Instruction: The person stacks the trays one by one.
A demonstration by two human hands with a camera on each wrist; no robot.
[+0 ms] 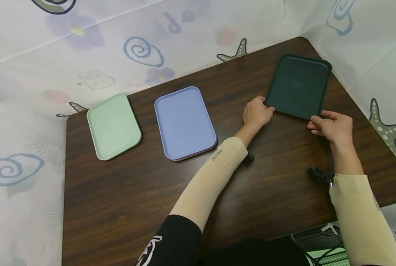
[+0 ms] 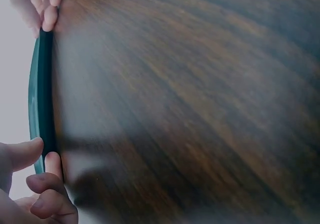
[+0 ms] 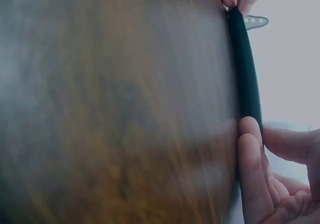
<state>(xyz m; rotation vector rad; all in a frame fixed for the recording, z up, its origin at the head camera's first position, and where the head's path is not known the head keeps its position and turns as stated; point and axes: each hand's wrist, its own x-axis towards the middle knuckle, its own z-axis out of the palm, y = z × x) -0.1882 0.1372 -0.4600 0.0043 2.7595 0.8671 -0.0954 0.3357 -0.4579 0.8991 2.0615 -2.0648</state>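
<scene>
A dark green rectangular tray (image 1: 299, 87) lies at the right rear of the brown table. My left hand (image 1: 257, 112) pinches its near left corner, thumb over the rim and fingers at the side. At the near right corner, my right hand (image 1: 334, 126) pinches the rim between thumb and fingers. Both wrist views show the tray's near edge (image 2: 45, 88) running between the two hands, close over the tabletop. In the right wrist view the thumb is on the outer side of the edge (image 3: 247, 73), with fingertips against the underside.
A blue tray (image 1: 185, 122) rests on a pinkish one, whose rim peeks out below, at the table's middle. Left of it lies a light green tray (image 1: 114, 126). Patterned white cloth (image 1: 191, 37) hangs behind the wooden table (image 1: 125, 207). Below the front edge is a mesh basket (image 1: 334, 256).
</scene>
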